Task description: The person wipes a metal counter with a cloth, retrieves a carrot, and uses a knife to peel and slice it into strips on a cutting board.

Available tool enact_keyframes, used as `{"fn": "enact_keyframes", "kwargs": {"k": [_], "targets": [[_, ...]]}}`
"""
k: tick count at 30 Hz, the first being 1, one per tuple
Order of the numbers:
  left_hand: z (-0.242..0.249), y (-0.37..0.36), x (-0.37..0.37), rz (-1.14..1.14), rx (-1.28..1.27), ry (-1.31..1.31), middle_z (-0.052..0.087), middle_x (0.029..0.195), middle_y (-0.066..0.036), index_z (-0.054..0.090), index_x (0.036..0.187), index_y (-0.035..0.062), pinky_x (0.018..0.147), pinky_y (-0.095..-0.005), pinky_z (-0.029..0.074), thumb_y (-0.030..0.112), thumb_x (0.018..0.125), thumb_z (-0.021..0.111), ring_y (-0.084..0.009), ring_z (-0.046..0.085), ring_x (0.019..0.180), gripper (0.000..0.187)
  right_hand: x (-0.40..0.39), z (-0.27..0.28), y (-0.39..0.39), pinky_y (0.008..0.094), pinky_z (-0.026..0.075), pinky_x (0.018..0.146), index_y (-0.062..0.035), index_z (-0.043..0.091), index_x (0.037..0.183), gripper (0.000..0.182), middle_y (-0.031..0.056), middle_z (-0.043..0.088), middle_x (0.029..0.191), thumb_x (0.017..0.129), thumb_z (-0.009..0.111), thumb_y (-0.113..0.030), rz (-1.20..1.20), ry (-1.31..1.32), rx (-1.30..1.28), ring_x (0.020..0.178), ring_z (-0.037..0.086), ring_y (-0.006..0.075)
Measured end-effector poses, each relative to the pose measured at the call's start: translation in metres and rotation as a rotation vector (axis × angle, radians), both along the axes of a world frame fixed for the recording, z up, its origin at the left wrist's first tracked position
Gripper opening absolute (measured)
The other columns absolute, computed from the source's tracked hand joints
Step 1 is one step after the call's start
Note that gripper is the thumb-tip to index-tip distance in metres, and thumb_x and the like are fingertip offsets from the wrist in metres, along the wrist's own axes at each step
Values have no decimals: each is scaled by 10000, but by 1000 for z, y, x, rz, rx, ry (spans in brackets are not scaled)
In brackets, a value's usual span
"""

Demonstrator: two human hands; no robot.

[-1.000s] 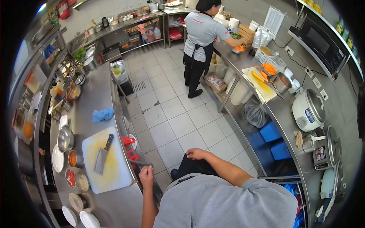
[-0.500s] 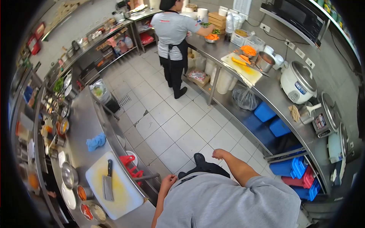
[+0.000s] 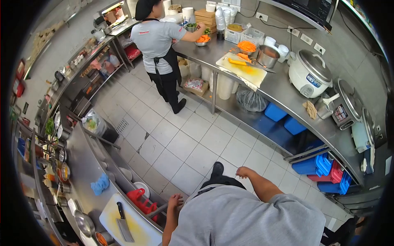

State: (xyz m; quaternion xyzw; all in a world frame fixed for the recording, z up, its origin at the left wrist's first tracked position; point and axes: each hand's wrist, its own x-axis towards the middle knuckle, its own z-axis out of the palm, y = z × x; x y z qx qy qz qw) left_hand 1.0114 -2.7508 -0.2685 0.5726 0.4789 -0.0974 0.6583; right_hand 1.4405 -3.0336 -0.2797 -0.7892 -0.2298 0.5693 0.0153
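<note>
Our left hand (image 3: 175, 201) hangs loosely curled and empty just right of the red rack (image 3: 141, 201), the cleaver (image 3: 122, 223) lying lengthwise beyond it, while our empty right hand (image 3: 242, 172) hovers farther off.

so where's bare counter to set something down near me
Bare steel lies between the blue cloth and the white cutting board, which carries a cleaver. The left edge is crowded with small metal bowls. The left hand hangs empty beside it.
</note>
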Motion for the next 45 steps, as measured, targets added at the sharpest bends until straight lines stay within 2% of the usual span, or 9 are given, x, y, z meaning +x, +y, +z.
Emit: {"fn": "enact_keyframes", "kwargs": {"k": [6, 12, 14, 18, 26, 31, 36, 42, 45], "targets": [[-6, 16, -3, 436, -108, 20, 651, 935, -96, 578, 1029, 97, 572, -381, 520, 289, 930, 617, -233, 626, 694, 220, 33, -17, 67, 420, 527, 808, -86, 715, 1004, 367, 134, 716, 962, 822, 641, -396, 391, -198, 257, 885, 685, 312], [-3, 44, 58, 151, 68, 164, 669, 852, -87, 623, 991, 48, 591, -369, 516, 294, 915, 627, -190, 621, 698, 258, 109, 22, 103, 411, 540, 699, -104, 687, 1069, 357, 113, 714, 948, 830, 659, -367, 213, -132, 427, 785, 684, 277], [-8, 44, 105, 73, 241, 160, 687, 861, -97, 665, 994, 41, 650, -366, 518, 293, 899, 639, -207, 641, 751, 270, 144, 27, 107, 364, 529, 589, -103, 660, 1103, 347, 94, 703, 874, 851, 664, -342, -104, 23, 338, 701, 667, 217], [-43, 63, 169, 82, 583, 244, 704, 871, -106, 712, 960, 41, 723, -363, 517, 287, 873, 657, -248, 656, 797, 267, 202, 16, 91, 328, 507, 519, -82, 634, 1123, 362, 84, 689, 844, 857, 679, -324, -175, -74, 386, 648, 650, 184], [-12, 122, 272, -20, 117, 173, 663, 797, -70, 664, 1023, 41, 546, -343, 518, 318, 874, 646, -189, 623, 648, 315, 212, 9, -2, 339, 518, 514, -67, 664, 963, 292, 76, 677, 764, 865, 648, -341, -541, -32, 291, 622, 654, 197], [-50, 150, 324, -336, 297, 164, 713, 944, -153, 687, 1070, 27, 724, -392, 546, 352, 872, 627, -265, 677, 819, 386, 194, 14, -27, 369, 554, 574, -62, 678, 1020, 294, 92, 687, 826, 873, 630, -312, -621, 78, 8, 675, 671, 214], [-69, 201, 393, -305, 248, 89, 714, 974, -179, 693, 1087, 41, 804, -375, 531, 415, 854, 647, -287, 682, 903, 442, 208, 40, 2, 355, 568, 582, -76, 640, 1188, 340, 120, 701, 821, 887, 646, -233, -481, 64, -18, 691, 699, 203], [-60, 302, 499, -525, 221, 141, 682, 784, -95, 681, 1037, 48, 530, -356, 511, 397, 855, 661, -198, 640, 628, 394, 294, 36, 105, 350, 540, 590, -102, 602, 1269, 538, 104, 711, 811, 747, 714, -168, -440, -71, 212, 699, 670, 195], [-45, 345, 556, -450, 229, 86, 657, 733, -74, 676, 1034, 54, 480, -325, 481, 355, 860, 640, -170, 619, 581, 350, 343, 36, 174, 427, 519, 782, -56, 639, 1116, 418, 191, 686, 945, 792, 760, -292, -309, -246, 477, 892, 661, 359]]}}
